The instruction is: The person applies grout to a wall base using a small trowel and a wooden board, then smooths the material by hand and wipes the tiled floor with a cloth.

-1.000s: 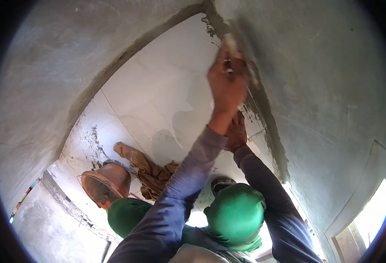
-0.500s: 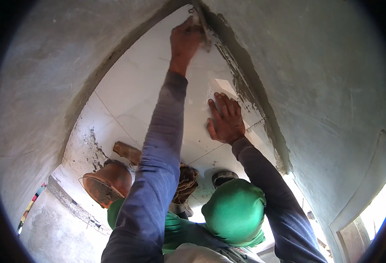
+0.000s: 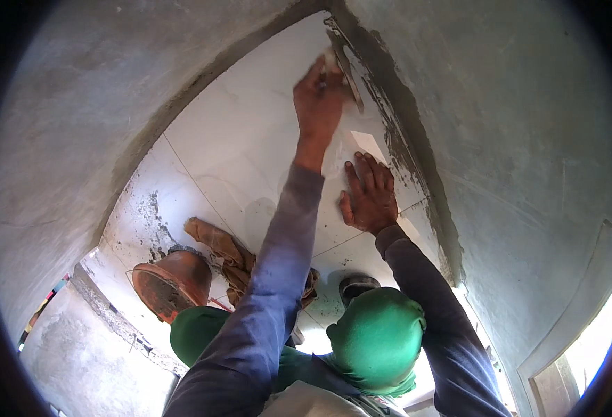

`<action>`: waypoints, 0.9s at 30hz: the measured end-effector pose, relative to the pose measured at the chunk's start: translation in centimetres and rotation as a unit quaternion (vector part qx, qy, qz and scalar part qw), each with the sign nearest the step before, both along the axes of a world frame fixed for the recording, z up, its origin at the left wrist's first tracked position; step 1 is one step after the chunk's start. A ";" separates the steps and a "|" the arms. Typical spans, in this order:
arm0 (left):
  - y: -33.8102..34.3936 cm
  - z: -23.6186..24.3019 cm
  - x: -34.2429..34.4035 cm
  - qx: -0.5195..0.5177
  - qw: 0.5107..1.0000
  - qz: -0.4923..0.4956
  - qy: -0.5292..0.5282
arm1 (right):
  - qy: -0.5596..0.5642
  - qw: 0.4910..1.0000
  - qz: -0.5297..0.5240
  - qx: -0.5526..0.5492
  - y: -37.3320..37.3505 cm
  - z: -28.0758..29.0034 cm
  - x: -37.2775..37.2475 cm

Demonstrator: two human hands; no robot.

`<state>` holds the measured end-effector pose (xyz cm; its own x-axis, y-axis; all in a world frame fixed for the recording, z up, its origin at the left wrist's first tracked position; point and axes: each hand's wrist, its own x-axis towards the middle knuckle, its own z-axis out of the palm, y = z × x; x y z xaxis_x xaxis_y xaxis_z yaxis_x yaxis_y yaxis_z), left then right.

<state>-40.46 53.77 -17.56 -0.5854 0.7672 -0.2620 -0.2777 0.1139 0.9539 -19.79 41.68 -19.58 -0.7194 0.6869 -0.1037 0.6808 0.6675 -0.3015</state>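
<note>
My left hand (image 3: 318, 97), smeared a little by motion, is closed on a flat trowel (image 3: 351, 83) with a long, thin blade. The trowel's blade lies along the wet grey mortar (image 3: 396, 118) at the foot of the right wall, close to the far corner. Nearer to me, my right hand (image 3: 374, 194) rests on the pale tiled floor (image 3: 243, 139) with its fingers spread, and holds nothing. A bright, pale patch lies just past its fingertips; I cannot tell whether it is a reflection.
Grey plastered walls (image 3: 514, 139) close in on both sides. At the near left stands a tilted orange-brown bucket (image 3: 181, 274) with grey mortar inside. Beside it lies a crumpled brown cloth (image 3: 226, 247). My green-clad knees (image 3: 375, 340) and a dark shoe (image 3: 356, 283) are close by.
My left hand has drawn the trowel back toward me along the right wall, away from the far corner. My right hand stays flat on the floor. The view has shifted slightly, showing more brown cloth.
</note>
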 end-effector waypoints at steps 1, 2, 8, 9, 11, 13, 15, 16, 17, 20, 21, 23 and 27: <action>1.7 -0.6 -1.2 0.003 1.000 0.003 0.003 | -0.006 1.000 0.001 0.002 0.1 0.3 -0.2; 3.4 -1.7 -2.5 0.015 1.000 0.010 0.022 | -0.003 1.000 0.004 0.002 0.0 0.2 -0.4; 9.1 -3.4 -2.9 -0.001 0.997 0.023 0.071 | -0.005 1.000 0.001 0.004 0.2 0.1 0.1; 9.5 -2.9 -2.3 -0.020 0.995 0.026 0.094 | -0.004 1.000 0.000 0.006 0.5 0.1 0.2; 10.1 -4.0 -2.8 0.013 0.996 0.040 0.078 | 0.008 1.000 0.004 0.003 0.2 0.2 -0.5; 10.4 -4.4 -2.5 0.048 0.996 0.052 0.056 | 0.008 1.000 0.006 0.002 0.0 0.1 -0.7; 10.0 -2.1 -1.5 0.071 0.990 0.048 0.113 | -0.007 1.000 -0.001 0.000 0.1 -0.2 -0.1; 9.9 -0.7 -2.4 0.071 0.990 0.051 0.114 | -0.017 1.000 -0.005 -0.001 0.1 -0.1 0.0; 9.5 0.8 -3.9 0.070 0.994 -0.076 0.038 | -0.015 1.000 -0.003 -0.001 0.0 -0.2 0.1; 6.9 7.1 0.4 0.091 0.991 -0.091 0.036 | -0.021 1.000 -0.007 -0.004 0.7 -0.4 0.6; 5.5 8.9 1.8 0.105 0.988 0.026 0.113 | -0.020 1.000 -0.002 -0.002 0.6 -0.1 0.2; 4.2 6.4 0.7 0.079 0.993 0.038 0.081 | -0.018 1.000 0.005 -0.005 -0.3 0.2 -0.5; 3.7 -1.5 -0.8 0.017 0.996 0.053 0.073 | -0.011 1.000 -0.004 -0.005 0.4 0.2 -0.6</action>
<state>-41.21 57.45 -19.05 -0.6932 0.7064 -0.1430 -0.1442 0.0584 0.9878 -20.37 42.08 -19.38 -0.7111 0.6918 -0.1257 0.6927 0.6587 -0.2937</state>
